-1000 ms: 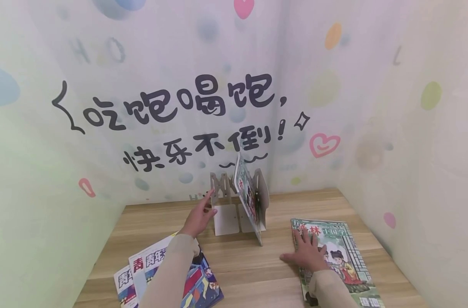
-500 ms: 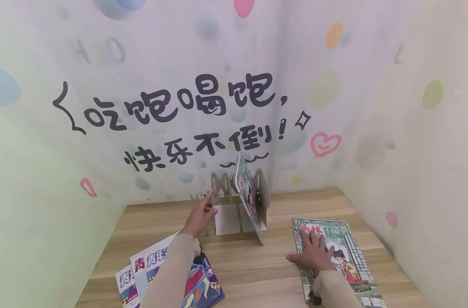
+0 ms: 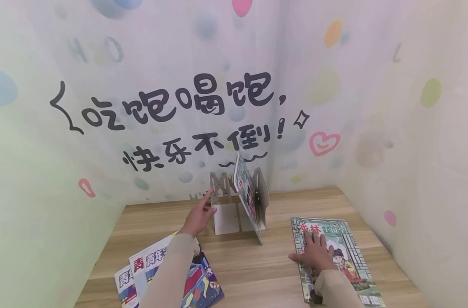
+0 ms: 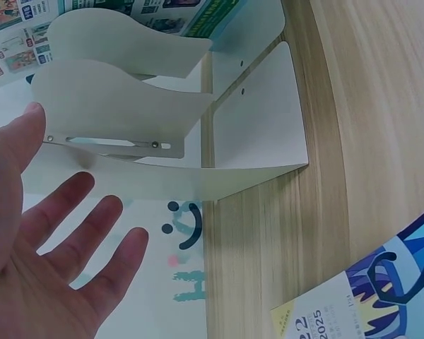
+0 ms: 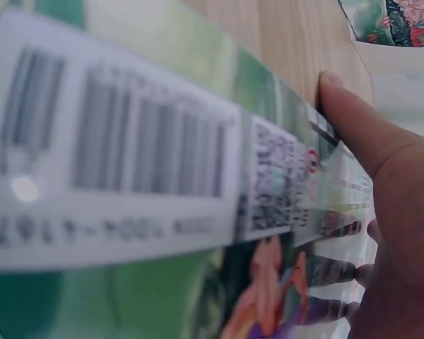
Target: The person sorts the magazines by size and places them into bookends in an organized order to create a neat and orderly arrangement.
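My left hand (image 3: 198, 217) reaches the left panel of a pale metal bookend (image 3: 226, 219). Its index fingertip meets that panel, and the thumb is at its front edge. In the left wrist view the hand's other fingers (image 4: 113, 206) are extended and spread outside the panel. A magazine (image 3: 249, 192) stands upright, leaning in the bookend's right part. At the right, my right hand (image 3: 315, 253) rests with spread fingers on a green-bordered magazine (image 3: 349, 261) lying flat, its thumb over the left edge. The right wrist view has this magazine's barcode (image 5: 148, 134) close up.
Several overlapping magazines (image 3: 207, 278) with blue and purple covers lie at the front left, partly under the left sleeve (image 3: 172, 269). The wooden table (image 3: 253, 273) meets printed walls at the back and sides.
My right hand has slid slightly to the right over the flat magazine, uncovering more of its title. The left hand, bookend and standing magazine have stayed in place.
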The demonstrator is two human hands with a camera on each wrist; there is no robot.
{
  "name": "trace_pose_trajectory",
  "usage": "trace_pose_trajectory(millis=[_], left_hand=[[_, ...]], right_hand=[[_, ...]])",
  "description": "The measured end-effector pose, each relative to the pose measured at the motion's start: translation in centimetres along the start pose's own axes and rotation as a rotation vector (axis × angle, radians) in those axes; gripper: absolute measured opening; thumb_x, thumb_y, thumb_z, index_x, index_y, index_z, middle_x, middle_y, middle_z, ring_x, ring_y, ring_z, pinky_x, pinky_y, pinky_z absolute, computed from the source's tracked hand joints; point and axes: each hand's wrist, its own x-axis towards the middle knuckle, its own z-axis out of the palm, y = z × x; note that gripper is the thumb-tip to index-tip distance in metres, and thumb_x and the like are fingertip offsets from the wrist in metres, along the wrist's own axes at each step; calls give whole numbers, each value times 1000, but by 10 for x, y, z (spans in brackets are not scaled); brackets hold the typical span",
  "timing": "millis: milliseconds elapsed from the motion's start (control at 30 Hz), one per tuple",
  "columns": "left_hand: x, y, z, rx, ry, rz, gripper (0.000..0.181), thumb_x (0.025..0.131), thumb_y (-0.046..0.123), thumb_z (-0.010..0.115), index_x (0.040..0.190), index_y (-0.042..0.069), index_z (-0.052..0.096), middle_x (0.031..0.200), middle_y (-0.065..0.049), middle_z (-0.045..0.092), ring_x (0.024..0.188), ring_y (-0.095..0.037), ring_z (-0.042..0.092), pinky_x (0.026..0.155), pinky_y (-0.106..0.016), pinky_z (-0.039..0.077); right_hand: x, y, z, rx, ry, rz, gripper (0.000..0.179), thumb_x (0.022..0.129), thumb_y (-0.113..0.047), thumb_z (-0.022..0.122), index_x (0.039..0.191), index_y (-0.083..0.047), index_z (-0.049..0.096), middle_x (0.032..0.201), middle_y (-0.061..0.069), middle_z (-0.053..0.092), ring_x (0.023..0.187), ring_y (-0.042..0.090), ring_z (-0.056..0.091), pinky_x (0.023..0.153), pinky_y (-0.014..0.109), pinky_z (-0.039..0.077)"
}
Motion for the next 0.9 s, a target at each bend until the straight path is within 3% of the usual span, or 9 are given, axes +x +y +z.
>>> trace_pose_trajectory(millis=[167,300,433,600,767,900], left_hand=[[0,1,-1,47,18,11,64,98,29,59,153,37,28,147,-11,45,124,-38,50,99,-59,40],[0,1,0,50,30,10,64,98,28,60,152,40,29,153,-5,37,135,-35,38,107,-57,30],[0,0,1,50,52,30,65,97,27,61,151,44,29,153,-4,37,137,-34,36,109,-57,29],[-1,-3,2,50,77,53,66,96,28,62,152,40,29,153,-4,36,136,-35,36,107,-60,29],[-1,-5,3,21,92,37,66,97,27,60,154,35,27,152,-8,38,130,-37,44,103,-61,35],[-1,-4,3,4,84,10,69,97,29,60,155,38,22,155,-6,32,135,-36,38,105,-60,32]], right_hand=[[1,-1,-4,-3,4,9,125,63,-68,77,154,-5,20,154,33,12,137,57,3,99,78,4],[1,-4,-7,20,-8,34,119,64,-54,84,153,-4,24,153,32,17,137,57,7,101,77,10],[-1,-8,-9,49,-17,49,116,63,-42,88,152,-2,25,153,31,19,137,57,8,101,76,12],[-3,-12,-12,45,-20,38,111,63,-31,87,151,2,26,151,34,22,136,58,9,99,78,13],[-3,-14,-12,69,-22,44,106,65,-23,83,151,2,25,151,34,22,137,58,7,100,78,10],[-1,-12,-10,59,-8,46,99,67,-16,77,150,0,27,151,33,22,136,57,8,100,78,9]])
